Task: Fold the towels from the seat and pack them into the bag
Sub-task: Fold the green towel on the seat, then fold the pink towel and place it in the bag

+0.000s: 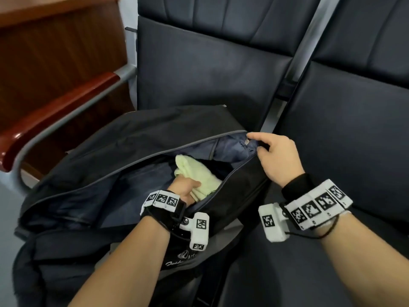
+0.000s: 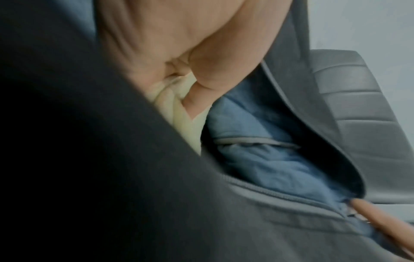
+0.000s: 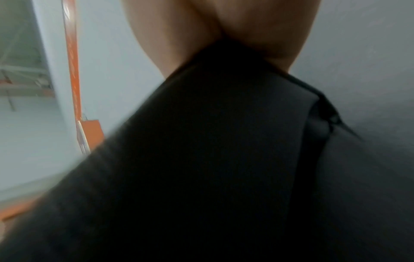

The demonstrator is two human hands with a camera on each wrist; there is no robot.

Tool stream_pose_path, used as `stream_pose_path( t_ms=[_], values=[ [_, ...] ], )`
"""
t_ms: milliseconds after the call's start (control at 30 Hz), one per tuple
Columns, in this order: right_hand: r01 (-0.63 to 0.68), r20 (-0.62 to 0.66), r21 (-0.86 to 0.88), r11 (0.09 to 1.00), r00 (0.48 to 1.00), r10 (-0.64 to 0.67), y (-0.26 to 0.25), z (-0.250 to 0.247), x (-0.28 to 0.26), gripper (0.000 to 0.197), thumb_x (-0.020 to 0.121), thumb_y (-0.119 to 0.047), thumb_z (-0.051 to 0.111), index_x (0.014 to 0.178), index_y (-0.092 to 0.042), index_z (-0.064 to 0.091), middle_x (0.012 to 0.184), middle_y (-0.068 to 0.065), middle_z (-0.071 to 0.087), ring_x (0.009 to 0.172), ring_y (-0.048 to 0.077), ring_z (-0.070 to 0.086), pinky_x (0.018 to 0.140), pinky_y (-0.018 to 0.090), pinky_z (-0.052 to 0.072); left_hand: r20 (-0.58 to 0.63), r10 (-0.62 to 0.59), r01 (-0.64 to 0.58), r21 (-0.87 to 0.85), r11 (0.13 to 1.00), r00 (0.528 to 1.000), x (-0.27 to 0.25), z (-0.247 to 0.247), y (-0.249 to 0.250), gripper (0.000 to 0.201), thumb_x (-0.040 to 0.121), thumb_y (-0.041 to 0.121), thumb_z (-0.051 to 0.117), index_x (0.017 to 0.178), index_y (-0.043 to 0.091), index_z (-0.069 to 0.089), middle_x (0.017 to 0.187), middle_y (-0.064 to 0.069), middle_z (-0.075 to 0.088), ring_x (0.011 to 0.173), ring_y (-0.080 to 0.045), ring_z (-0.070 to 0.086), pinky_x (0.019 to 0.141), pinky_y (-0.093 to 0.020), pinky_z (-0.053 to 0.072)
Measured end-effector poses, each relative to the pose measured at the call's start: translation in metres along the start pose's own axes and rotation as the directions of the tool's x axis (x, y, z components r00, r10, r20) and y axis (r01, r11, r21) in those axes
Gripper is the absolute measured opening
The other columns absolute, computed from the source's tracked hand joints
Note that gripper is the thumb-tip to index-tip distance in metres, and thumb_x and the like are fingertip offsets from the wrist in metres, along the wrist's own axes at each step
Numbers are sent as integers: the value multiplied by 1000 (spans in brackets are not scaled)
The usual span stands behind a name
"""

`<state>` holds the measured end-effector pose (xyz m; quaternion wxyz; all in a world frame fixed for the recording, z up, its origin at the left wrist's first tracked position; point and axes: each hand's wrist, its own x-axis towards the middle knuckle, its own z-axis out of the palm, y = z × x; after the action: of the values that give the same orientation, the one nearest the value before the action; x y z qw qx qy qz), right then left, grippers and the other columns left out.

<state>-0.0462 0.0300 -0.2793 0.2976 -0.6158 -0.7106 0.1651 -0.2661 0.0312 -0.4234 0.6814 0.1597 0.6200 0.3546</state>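
From the head view, the black bag (image 1: 124,151) lies unzipped on the dark seat (image 1: 199,69), and everything here is placed against its long zip opening. The left hand (image 1: 184,188) is inside that opening, near its right end, fingers wrapped round a pale yellow towel (image 1: 194,171) that sits partly in the bag over a blue lining. The right hand (image 1: 276,157) is at the far right end of the opening, pinching the bag's edge beside the zip pull and lifting it so the mouth gapes. A wooden armrest (image 1: 59,111) runs well apart to the left of the bag. In the left wrist view, the left hand (image 2: 179,53) is clenched on the towel (image 2: 177,113), which is pressed between the near wall of the bag (image 2: 89,159) and the blue lining (image 2: 268,141). In the right wrist view, the right hand (image 3: 224,26) grips dark bag (image 3: 224,159) fabric; the view is blurred and shows little else. The step looks to be seating the towel, and doing it well probably means keeping the opening held wide, pushing the towel flat to the bottom rather than bunching it, and letting go only once it lies clear of the zip.
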Motion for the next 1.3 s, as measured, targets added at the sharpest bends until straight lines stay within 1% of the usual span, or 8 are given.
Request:
stream_pose_path(
  t_ms=[167, 367, 500, 700, 800, 933, 1067, 1300],
  values=[
    [107, -101, 74, 991, 990, -100, -1, -6, -21, 45, 91, 5, 54, 122, -24, 70, 114, -2, 71, 106, 9, 64, 94, 10, 42, 131, 59, -49, -79, 996, 990, 8, 31, 3, 39, 98, -14, 44, 134, 2, 48, 118, -22, 64, 103, -38, 65, 86, -50, 53],
    [108, -78, 95, 990, 992, -101, 11, -4, -28, 47, 91, 4, 55, 122, -29, 69, 110, -5, 71, 104, 9, 64, 92, 14, 45, 130, 51, -45, -48, 998, 990, 24, 66, 11, 28, 100, -13, 39, 97, 5, 60, 80, -11, 71, 63, -21, 69, 52, -36, 58],
    [59, -24, 74, 996, 998, -57, 19, -2, -27, 44, 93, 0, 56, 125, -28, 68, 116, -5, 70, 109, 8, 61, 94, 8, 40, 121, 67, -71, 29, 997, 990, 21, 77, 17, 33, 100, -11, 38, 85, 3, 64, 61, -9, 70, 39, -13, 61, 36, -20, 47],
    [31, 128, 29, 999, 991, -34, 23, -10, -36, 48, 92, -5, 59, 137, -22, 58, 138, -4, 59, 130, 14, 51, 111, 26, 36, 31, 117, -120, 181, 976, 993, -12, 62, 24, 10, 92, -1, 59, 82, 4, 62, 73, -11, 60, 66, -21, 57, 60, -28, 46],
    [4, 148, 10, 1000, 989, -5, 21, -25, -54, 49, 93, -9, 61, 139, -23, 56, 146, -1, 51, 136, 18, 44, 115, 31, 32, -3, 258, -245, 306, 920, 966, -48, 56, 29, 18, 89, 3, 61, 74, 12, 56, 70, -9, 52, 64, -20, 52, 53, -22, 45],
    [-2, 108, 60, 998, 994, -4, 24, -62, -93, 47, 91, -9, 63, 135, -23, 58, 139, -4, 55, 130, 17, 50, 112, 36, 39, -83, 601, -491, 495, 717, 795, -110, 69, 29, 16, 85, 7, 61, 94, 15, 71, 101, -7, 71, 95, -25, 66, 88, -36, 55],
    [-78, 66, 58, 995, 995, 75, 48, -116, -144, 48, 92, -14, 62, 138, -26, 54, 138, -8, 55, 127, 11, 50, 107, 28, 41, 80, 758, -651, 574, 496, 648, -178, 123, 13, 20, 84, 9, 60, 94, 25, 68, 101, 0, 70, 95, -16, 63, 87, -28, 48],
    [-314, -56, 12, 949, 948, 315, 148, -225, -271, 52, 91, -16, 62, 142, -22, 50, 141, -2, 53, 129, 15, 50, 106, 24, 37, 496, 565, -724, 622, 298, 659, -237, 280, -91, 22, 85, 6, 60, 96, 22, 70, 104, -3, 70, 100, -18, 65, 96, -33, 50]
  ],
)
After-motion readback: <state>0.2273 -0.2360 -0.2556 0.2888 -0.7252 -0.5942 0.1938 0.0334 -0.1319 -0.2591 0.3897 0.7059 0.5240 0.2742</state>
